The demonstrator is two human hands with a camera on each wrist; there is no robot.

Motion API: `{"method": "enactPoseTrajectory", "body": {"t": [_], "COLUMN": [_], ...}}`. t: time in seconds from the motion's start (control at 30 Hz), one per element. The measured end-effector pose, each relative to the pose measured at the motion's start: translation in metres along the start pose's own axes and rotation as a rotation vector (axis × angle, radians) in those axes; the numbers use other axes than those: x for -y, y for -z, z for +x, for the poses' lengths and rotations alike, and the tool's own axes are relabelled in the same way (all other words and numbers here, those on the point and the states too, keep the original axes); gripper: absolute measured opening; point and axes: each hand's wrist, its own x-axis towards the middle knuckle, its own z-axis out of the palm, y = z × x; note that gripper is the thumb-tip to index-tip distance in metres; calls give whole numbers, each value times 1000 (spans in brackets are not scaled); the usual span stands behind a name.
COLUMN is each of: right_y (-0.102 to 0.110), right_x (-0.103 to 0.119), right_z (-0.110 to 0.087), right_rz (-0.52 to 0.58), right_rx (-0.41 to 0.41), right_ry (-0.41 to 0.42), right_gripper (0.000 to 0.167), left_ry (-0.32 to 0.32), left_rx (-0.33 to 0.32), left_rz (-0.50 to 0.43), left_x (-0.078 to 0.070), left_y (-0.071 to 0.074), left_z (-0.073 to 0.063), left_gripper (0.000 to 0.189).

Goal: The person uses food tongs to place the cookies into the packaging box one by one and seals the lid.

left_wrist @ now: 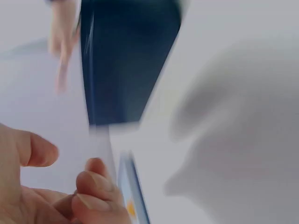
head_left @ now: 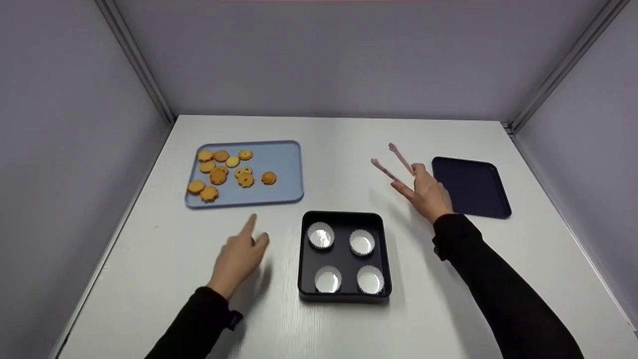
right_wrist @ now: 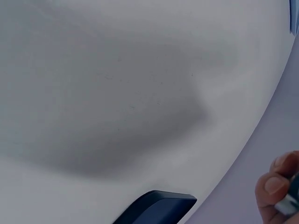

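My right hand (head_left: 428, 194) grips pale pinkish tongs (head_left: 383, 170), whose two arms stand spread with nothing between the tips. It hovers at the left edge of a dark navy tray (head_left: 473, 187); in the right wrist view only fingertips (right_wrist: 273, 184) show at the edge. My left hand (head_left: 239, 257) is above the table, left of a square black box (head_left: 344, 269), index finger extended and thumb apart, holding nothing. White fluted paper cups (head_left: 320, 235) sit inside the box, in two rows. Beyond the left hand lies a light blue tray (head_left: 285, 164) bearing several cookies (head_left: 218, 175).
The white table (head_left: 339, 184) is enclosed by grey panels at the back (head_left: 319, 60) and sides. The box stands at the front middle, with the blue tray at the back left. Cookies crowd the left part of that tray; one swirled cookie (head_left: 268, 178) lies nearer its middle.
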Motion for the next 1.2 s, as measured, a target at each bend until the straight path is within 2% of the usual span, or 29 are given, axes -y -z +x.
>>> {"method": "enactPoseTrajectory", "body": {"t": [0.1, 0.23, 0.33, 0.47, 0.57, 0.73, 0.9, 1.2], "right_y": [1, 2, 2, 2, 3, 3, 5, 8], "right_x": [-1, -3, -4, -3, -1, 1, -1, -6], "right_z": [0, -1, -1, -1, -2, -2, -3, -3], "right_rz": [-5, -11, -13, -13, -5, 2, 7, -3], "right_rx": [-7, -12, -13, -14, -11, -4, -6, -23], "right_ry": [5, -2, -6, -2, -4, 2, 10, 12], "right_gripper": [73, 73, 74, 72, 72, 74, 73, 73], "left_ry": [97, 191, 250, 316, 350, 386, 392, 389], "left_rx": [-124, -264, -319, -311, -301, -311, -330, -325], "left_rz": [-46, -79, -130, -209, -243, -257, -261, -199], "left_x": [28, 66, 91, 114, 122, 125, 128, 125], "left_y": [39, 73, 87, 96, 97, 95, 92, 87], "left_z": [24, 49, 65, 81, 89, 100, 110, 123], "left_gripper": [71, 69, 66, 64, 62, 58, 55, 53]}}
